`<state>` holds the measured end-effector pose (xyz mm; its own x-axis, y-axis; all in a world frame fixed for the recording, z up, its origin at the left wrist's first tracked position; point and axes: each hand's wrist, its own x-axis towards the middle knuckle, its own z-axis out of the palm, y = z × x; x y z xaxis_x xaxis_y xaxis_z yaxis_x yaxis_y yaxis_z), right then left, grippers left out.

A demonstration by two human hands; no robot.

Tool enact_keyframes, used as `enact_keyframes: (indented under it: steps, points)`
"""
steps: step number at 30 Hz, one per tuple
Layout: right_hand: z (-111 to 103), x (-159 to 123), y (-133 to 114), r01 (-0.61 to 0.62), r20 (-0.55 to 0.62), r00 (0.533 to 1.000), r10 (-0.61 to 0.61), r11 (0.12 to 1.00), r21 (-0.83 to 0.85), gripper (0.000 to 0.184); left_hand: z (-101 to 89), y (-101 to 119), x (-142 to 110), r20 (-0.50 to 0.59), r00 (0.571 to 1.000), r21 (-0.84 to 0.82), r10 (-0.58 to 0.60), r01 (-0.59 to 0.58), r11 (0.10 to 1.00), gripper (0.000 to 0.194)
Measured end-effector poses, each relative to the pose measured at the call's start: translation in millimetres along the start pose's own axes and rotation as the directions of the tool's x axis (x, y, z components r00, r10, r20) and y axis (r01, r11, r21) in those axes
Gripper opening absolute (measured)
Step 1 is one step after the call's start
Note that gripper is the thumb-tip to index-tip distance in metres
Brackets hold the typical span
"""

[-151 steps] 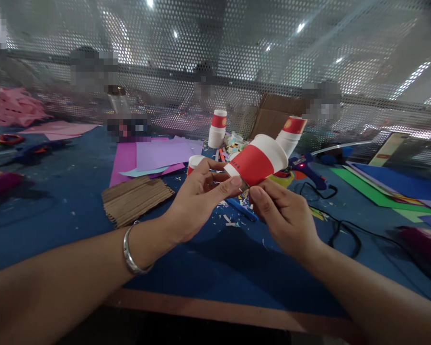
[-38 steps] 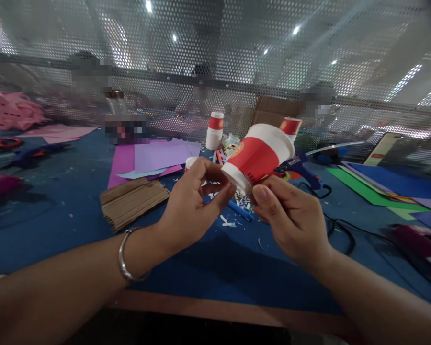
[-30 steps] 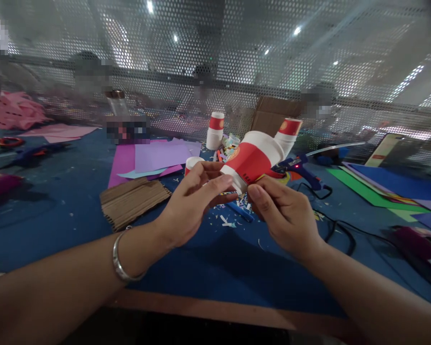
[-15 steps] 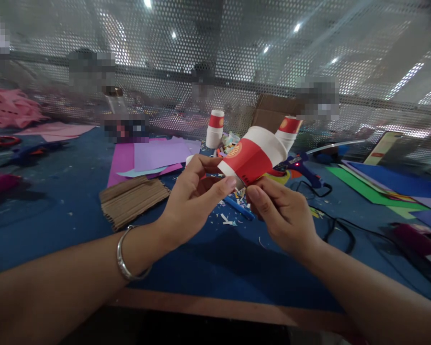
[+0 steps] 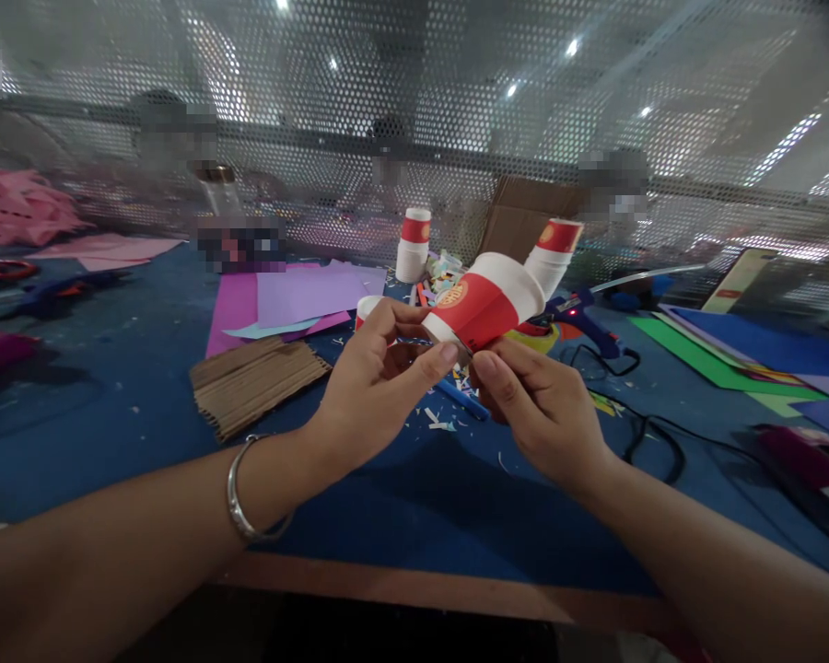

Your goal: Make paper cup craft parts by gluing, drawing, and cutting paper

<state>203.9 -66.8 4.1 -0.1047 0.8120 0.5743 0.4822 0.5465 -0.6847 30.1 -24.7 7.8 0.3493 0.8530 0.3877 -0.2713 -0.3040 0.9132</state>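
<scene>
A red-and-white paper cup [image 5: 484, 302] is held tilted above the table, its wide rim up and to the right. My left hand [image 5: 379, 387], with a silver bangle at the wrist, grips the narrow base end between thumb and fingers. Pinched at the cup's lower edge are the thumb and forefinger of my right hand [image 5: 542, 401]. Behind my left fingers another paper cup [image 5: 368, 309] shows in part. Farther back stand stacked cups [image 5: 413, 247], and a second stack [image 5: 556, 253] leans at the right, partly hidden by the held cup.
Paper scraps and a blue pen [image 5: 461, 400] lie below my hands. Corrugated cardboard [image 5: 259, 387] and purple paper sheets [image 5: 310, 299] lie left. A glue gun [image 5: 587, 324], its black cord [image 5: 677, 451] and coloured sheets [image 5: 766, 345] are right. A perforated metal screen [image 5: 442, 120] stands behind.
The held cup has tipped and dropped slightly, its rim moving a little down and left. Both hands keep their grip in nearly the same place.
</scene>
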Motion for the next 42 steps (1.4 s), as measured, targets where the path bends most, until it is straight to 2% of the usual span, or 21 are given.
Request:
enact_keyframes:
  steps: [9,19,27,36,42]
  points:
    - [0.6,-0.1,-2.3,-0.011,0.012,1.000,0.011,1.000,-0.012,0.043,1.6,4.0,-0.5,-0.040,0.997,0.097,0.066,-0.062,0.993,0.031]
    - [2.5,-0.6,-1.6,-0.033,0.017,0.999,0.034,0.998,-0.056,0.043,2.0,-0.2,-1.4,-0.016,0.994,0.156,0.108,-0.104,0.982,0.024]
    - [3.1,1.6,-1.0,-0.033,0.011,0.999,0.034,0.998,-0.049,0.043,1.5,-1.5,1.0,-0.040,0.996,0.156,0.084,-0.077,0.985,0.031]
    - [5.9,1.2,1.3,-0.064,0.019,0.998,0.063,0.997,0.043,0.045,-1.3,-1.9,4.0,-0.062,0.995,0.192,0.084,-0.071,0.979,0.039]
    - [6.8,0.5,3.3,-0.084,0.032,0.996,0.081,0.991,0.104,0.045,-1.9,-4.0,1.7,-0.063,0.985,0.227,0.159,-0.141,0.964,0.035]
